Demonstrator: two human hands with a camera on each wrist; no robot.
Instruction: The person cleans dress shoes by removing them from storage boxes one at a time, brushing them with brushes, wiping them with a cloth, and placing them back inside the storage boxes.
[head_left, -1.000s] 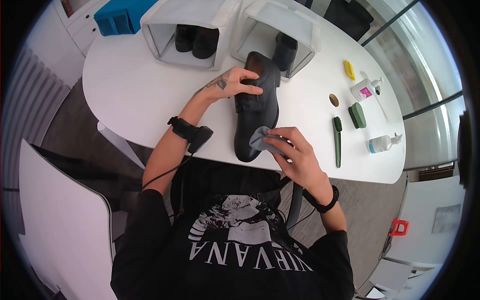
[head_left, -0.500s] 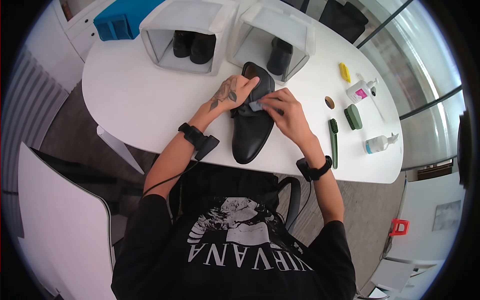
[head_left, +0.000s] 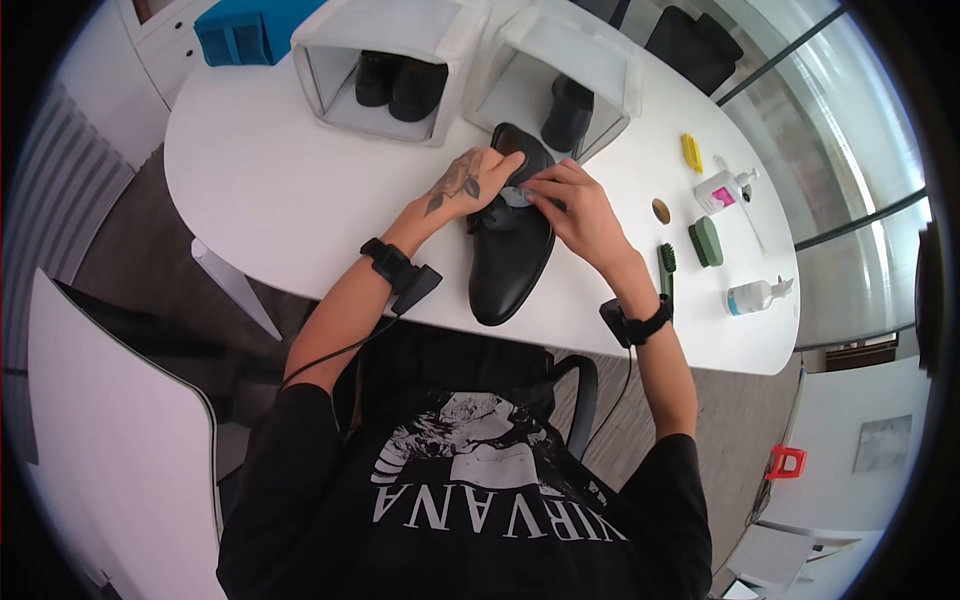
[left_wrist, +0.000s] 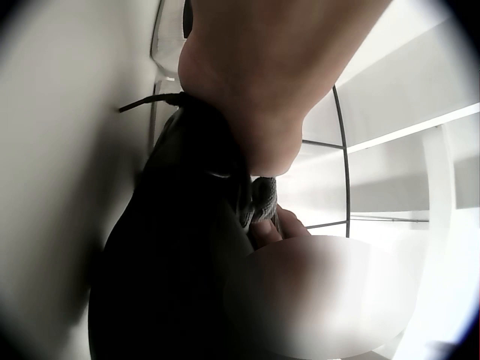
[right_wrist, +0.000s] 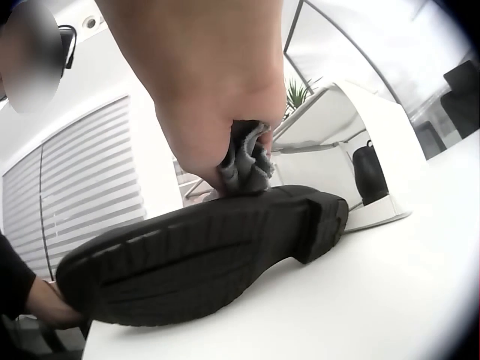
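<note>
A white table [head_left: 270, 190] carried the work, with 2 pale open-fronted storage boxes [head_left: 395, 35] at its far side and black footwear inside each. The black lace-up dress shoe [head_left: 508, 270] was over the near part of the tabletop, toe towards the person, tilted so that its ridged sole faced the right wrist view. It was likely moderately heavy, firm at sole and heel, more pliant around tongue and collar, and perhaps slippery on the smooth toe; the heel end looked the surest hold, with light pressure best for the upper. The left hand [head_left: 470, 185] gripped it near the collar, thumb bent over the opening; its other fingers were largely hidden, so how tightly they closed could not be told. The right hand [head_left: 583, 215] pinched a soft, light, folded grey cloth [head_left: 515, 196] between closed fingertips, against the upper near the lacing.
</note>
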